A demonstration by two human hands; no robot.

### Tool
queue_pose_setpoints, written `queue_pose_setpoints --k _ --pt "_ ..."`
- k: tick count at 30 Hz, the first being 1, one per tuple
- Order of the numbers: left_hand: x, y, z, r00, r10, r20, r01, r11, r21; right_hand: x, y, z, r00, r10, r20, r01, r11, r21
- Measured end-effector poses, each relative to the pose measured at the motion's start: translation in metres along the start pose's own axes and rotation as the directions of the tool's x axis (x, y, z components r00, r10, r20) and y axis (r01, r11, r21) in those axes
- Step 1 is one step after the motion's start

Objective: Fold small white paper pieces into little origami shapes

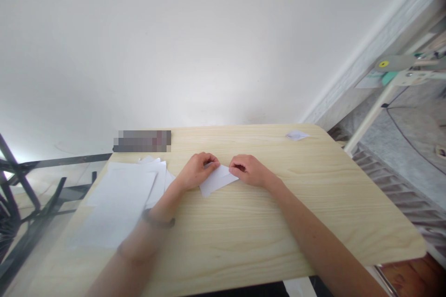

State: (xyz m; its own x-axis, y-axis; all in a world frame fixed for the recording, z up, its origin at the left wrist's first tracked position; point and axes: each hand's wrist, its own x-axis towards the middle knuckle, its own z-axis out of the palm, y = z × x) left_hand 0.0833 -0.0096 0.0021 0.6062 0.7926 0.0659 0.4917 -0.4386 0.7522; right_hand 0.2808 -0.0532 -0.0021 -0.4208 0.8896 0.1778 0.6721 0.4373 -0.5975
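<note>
Bare forearms (311,235) end in left hand (195,171) and right hand (251,171), both pinching small folded white paper (212,184) at ten and two o'clock, where even pressure should align edges.

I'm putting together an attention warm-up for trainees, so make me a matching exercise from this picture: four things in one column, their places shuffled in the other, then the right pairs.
Things
1. Larger folded paper
2. Loose white sheets
3. Small folded paper
4. Dark band

Places
A. Near the far right corner of the table
B. Around the left arm
C. Between the left hand and the right hand
D. On the table's left side

Pairs: 1-C, 2-D, 3-A, 4-B
</note>
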Motion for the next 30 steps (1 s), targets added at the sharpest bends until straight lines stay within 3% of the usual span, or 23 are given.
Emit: queue_pose_setpoints --k 6,16,20,26,30 --pt "0.000 0.003 0.001 1.000 0.027 0.012 -0.027 0.999 0.039 0.003 -0.006 0.010 0.996 -0.056 -0.070 0.053 0.997 -0.052" --pt "-0.002 -0.001 -0.001 0.996 -0.069 0.048 0.076 0.982 -0.173 -0.002 0.000 -0.006 0.999 0.000 0.041 -0.003 0.996 0.091" --pt "-0.003 -0.001 -0.002 0.997 -0.063 0.054 0.071 0.981 -0.178 -0.004 0.000 -0.006 0.998 0.011 0.058 -0.018 0.993 0.113" --pt "-0.003 -0.002 -0.002 0.995 -0.054 0.081 0.068 0.981 -0.183 -0.002 -0.006 -0.001 1.000 0.004 -0.004 -0.004 0.999 0.052" --pt "-0.002 -0.003 -0.003 0.992 -0.080 0.098 0.099 0.973 -0.207 -0.003 -0.001 -0.005 0.999 0.019 0.044 -0.023 0.995 0.096"
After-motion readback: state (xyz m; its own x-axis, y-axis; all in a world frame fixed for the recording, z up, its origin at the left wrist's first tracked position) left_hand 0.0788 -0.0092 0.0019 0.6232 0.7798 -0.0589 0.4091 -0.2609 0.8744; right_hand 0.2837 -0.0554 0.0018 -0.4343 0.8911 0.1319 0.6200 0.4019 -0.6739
